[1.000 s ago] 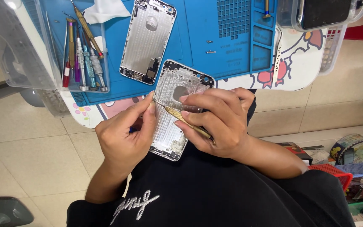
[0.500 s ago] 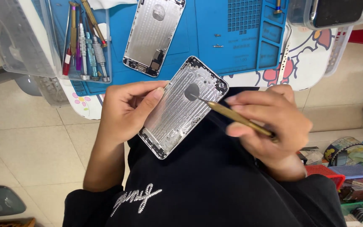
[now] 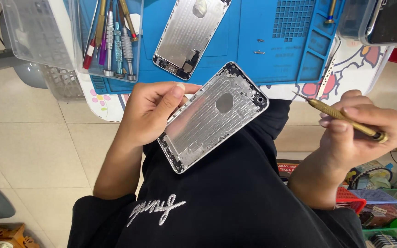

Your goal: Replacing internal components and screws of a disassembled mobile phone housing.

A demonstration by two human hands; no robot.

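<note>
My left hand (image 3: 150,110) holds a bare silver phone housing (image 3: 212,117) by its left edge, inner side up, tilted over my lap. A round hole shows near its top. Off to the right, clear of the housing, my right hand (image 3: 357,131) grips a thin brass-coloured screwdriver (image 3: 341,115) with its tip pointing up-left. A second silver phone housing (image 3: 189,34) lies on the blue work mat (image 3: 249,46) on the table ahead.
A clear tray (image 3: 109,41) with several screwdrivers stands at the mat's left. Another clear plastic box (image 3: 37,32) is further left, and one with a dark phone (image 3: 387,23) is at the top right. Bins of parts (image 3: 382,206) crowd the floor at right.
My right hand has pulled the screwdriver away from the housing toward the right. The left hand has turned the housing and kept hold of it.
</note>
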